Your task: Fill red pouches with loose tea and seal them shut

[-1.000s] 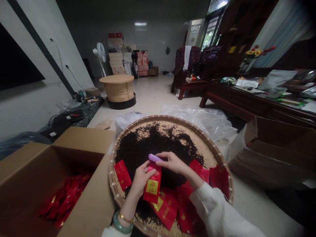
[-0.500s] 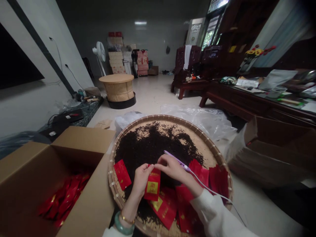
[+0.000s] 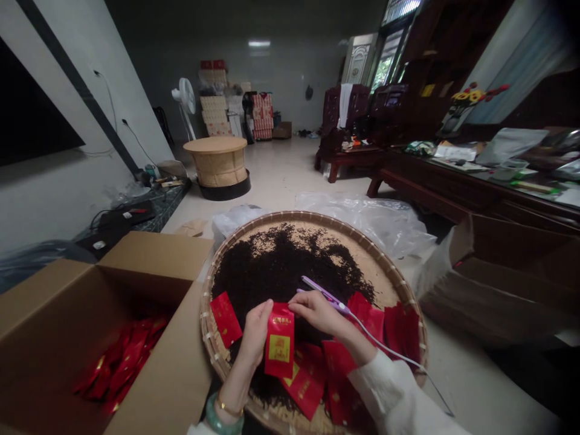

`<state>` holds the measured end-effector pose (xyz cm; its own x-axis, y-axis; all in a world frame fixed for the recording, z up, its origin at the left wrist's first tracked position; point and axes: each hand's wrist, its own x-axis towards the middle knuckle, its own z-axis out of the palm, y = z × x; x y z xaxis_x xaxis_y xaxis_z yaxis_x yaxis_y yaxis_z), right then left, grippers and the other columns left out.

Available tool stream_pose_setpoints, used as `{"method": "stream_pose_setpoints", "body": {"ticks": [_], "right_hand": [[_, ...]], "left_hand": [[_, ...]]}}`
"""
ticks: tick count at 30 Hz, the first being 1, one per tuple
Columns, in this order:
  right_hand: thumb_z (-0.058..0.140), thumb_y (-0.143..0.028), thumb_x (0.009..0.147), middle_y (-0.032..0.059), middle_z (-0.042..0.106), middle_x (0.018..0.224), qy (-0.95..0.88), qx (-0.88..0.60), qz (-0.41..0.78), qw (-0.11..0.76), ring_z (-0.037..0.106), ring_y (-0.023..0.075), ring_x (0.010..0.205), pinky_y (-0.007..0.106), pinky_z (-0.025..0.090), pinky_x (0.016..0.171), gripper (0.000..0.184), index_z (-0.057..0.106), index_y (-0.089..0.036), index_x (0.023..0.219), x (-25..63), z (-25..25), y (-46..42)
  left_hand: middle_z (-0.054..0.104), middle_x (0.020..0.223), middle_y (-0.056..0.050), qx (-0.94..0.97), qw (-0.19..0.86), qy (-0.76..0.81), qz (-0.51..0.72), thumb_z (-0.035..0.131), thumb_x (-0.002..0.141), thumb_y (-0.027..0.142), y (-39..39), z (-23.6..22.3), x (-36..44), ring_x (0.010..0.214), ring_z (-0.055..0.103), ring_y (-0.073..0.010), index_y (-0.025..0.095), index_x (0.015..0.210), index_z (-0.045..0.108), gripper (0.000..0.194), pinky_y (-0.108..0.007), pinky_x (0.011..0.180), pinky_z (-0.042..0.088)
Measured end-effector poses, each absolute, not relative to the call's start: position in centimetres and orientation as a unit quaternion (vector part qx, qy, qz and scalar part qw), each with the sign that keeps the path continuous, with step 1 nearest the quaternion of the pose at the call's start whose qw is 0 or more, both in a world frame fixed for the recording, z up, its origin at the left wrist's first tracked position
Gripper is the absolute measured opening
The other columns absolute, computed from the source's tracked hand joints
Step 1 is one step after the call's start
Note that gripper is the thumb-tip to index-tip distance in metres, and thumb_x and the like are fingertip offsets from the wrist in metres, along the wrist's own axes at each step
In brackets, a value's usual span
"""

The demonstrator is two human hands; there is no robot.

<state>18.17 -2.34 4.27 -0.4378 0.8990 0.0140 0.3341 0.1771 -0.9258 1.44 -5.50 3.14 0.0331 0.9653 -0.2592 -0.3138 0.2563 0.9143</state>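
Note:
My left hand (image 3: 255, 333) grips the left edge of a red tea packet (image 3: 280, 341) with a gold label, holding it upright above the tray. My right hand (image 3: 317, 314) is just right of the packet's top and holds a purple mini heat sealer (image 3: 324, 295), its jaws slightly apart and its white cord trailing to the lower right. Below them, a round woven bamboo tray (image 3: 299, 219) holds a heap of dark loose tea leaves (image 3: 281, 272). Several more red packets (image 3: 303, 386) lie on the tray and tea.
A cardboard box (image 3: 156, 257) stands open at the lower left with several red packets (image 3: 118, 362) inside. Clear plastic sheeting (image 3: 362, 220) lies behind the tray. A brown cardboard box (image 3: 498, 278) stands at the right. A dark wooden table (image 3: 453, 187) with assorted items stands beyond.
The purple sealer has swung from the packet's top to lie across my right hand, its cord now showing. The packet stands more upright, with my left hand on its side.

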Motion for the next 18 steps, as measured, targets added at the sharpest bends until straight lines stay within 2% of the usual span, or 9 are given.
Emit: {"method": "stream_pose_setpoints", "body": {"ticks": [4, 6, 8, 10, 12, 13, 15, 16, 18], "right_hand": [[0.054, -0.037, 0.082, 0.0, 0.058, 0.059, -0.676, -0.473, 0.448, 0.344, 0.052, 0.0132, 0.057, 0.025, 0.039, 0.055, 0.029, 0.061, -0.016, 0.063, 18.2, 3.4, -2.2], [0.056, -0.044, 0.081, -0.0001, 0.058, 0.059, -0.657, -0.488, 0.442, 0.368, 0.053, 0.0135, 0.057, 0.025, 0.04, 0.054, 0.033, 0.06, -0.016, 0.062, 18.1, 3.2, -2.0], [0.057, -0.05, 0.079, 0.0002, 0.059, 0.062, -0.63, -0.493, 0.456, 0.389, 0.054, 0.0136, 0.058, 0.025, 0.042, 0.054, 0.036, 0.06, -0.016, 0.068, 18.1, 3.0, -1.8], [0.056, -0.056, 0.078, 0.0014, 0.062, 0.071, -0.603, -0.491, 0.478, 0.409, 0.056, 0.0132, 0.058, 0.025, 0.042, 0.052, 0.04, 0.062, -0.017, 0.081, 18.3, 2.9, -1.5], [0.055, -0.061, 0.076, 0.0031, 0.064, 0.079, -0.577, -0.494, 0.49, 0.429, 0.057, 0.0127, 0.058, 0.024, 0.041, 0.049, 0.047, 0.061, -0.017, 0.092, 18.8, 2.8, -1.1], [0.055, -0.064, 0.074, 0.0039, 0.064, 0.081, -0.563, -0.498, 0.493, 0.437, 0.057, 0.0126, 0.058, 0.023, 0.04, 0.048, 0.051, 0.06, -0.017, 0.094, 19.1, 2.8, -1.0], [0.054, -0.068, 0.072, 0.0052, 0.064, 0.08, -0.543, -0.507, 0.5, 0.444, 0.056, 0.0122, 0.057, 0.023, 0.039, 0.047, 0.055, 0.059, -0.017, 0.092, 19.4, 2.6, -0.7], [0.054, -0.069, 0.071, 0.0057, 0.064, 0.08, -0.538, -0.509, 0.504, 0.444, 0.056, 0.012, 0.056, 0.023, 0.039, 0.047, 0.056, 0.059, -0.017, 0.091, 19.5, 2.5, -0.7], [0.054, -0.069, 0.071, 0.0057, 0.064, 0.08, -0.541, -0.507, 0.512, 0.433, 0.055, 0.0119, 0.057, 0.023, 0.038, 0.048, 0.056, 0.06, -0.016, 0.088, 19.4, 2.4, -0.7]], "left_hand": [[0.072, 0.08, -0.009, 0.332, 0.709, 0.436, 0.443, 0.075, 0.065, 0.05, -6.5, 3.5, 1.7, 0.061, 0.068, -0.0191, 0.013, 0.097, 0.064, 0.05, -0.028, 0.059, 0.05], [0.073, 0.081, -0.011, 0.321, 0.739, 0.435, 0.402, 0.08, 0.061, 0.044, -6.9, 3.5, 1.7, 0.058, 0.069, -0.0206, 0.013, 0.101, 0.062, 0.054, -0.03, 0.058, 0.052], [0.074, 0.082, -0.013, 0.304, 0.732, 0.45, 0.411, 0.083, 0.058, 0.041, -7.0, 3.8, 0.9, 0.06, 0.07, -0.0227, 0.012, 0.1, 0.062, 0.056, -0.031, 0.057, 0.054], [0.074, 0.087, -0.012, 0.275, 0.68, 0.466, 0.494, 0.082, 0.058, 0.043, -6.7, 4.5, -0.9, 0.069, 0.071, -0.0248, 0.013, 0.101, 0.062, 0.056, -0.032, 0.06, 0.055], [0.074, 0.098, -0.008, 0.235, 0.565, 0.443, 0.656, 0.076, 0.061, 0.055, -6.1, 5.7, -3.5, 0.083, 0.071, -0.0242, 0.021, 0.107, 0.06, 0.059, -0.032, 0.069, 0.057], [0.071, 0.107, -0.006, 0.225, 0.49, 0.417, 0.732, 0.068, 0.064, 0.065, -5.8, 6.2, -4.9, 0.093, 0.069, -0.0229, 0.025, 0.108, 0.06, 0.06, -0.03, 0.075, 0.056], [0.061, 0.128, -0.005, 0.23, 0.397, 0.379, 0.804, 0.05, 0.07, 0.076, -5.0, 6.8, -7.0, 0.115, 0.058, -0.0229, 0.029, 0.114, 0.057, 0.064, -0.03, 0.092, 0.05], [0.057, 0.133, -0.006, 0.241, 0.383, 0.385, 0.805, 0.051, 0.073, 0.072, -4.7, 6.7, -7.6, 0.119, 0.056, -0.0235, 0.03, 0.12, 0.053, 0.063, -0.033, 0.097, 0.047], [0.053, 0.135, -0.011, 0.295, 0.405, 0.464, 0.731, 0.065, 0.072, 0.055, -4.1, 5.7, -8.1, 0.116, 0.058, -0.0269, 0.029, 0.13, 0.044, 0.067, -0.041, 0.1, 0.044]]}}
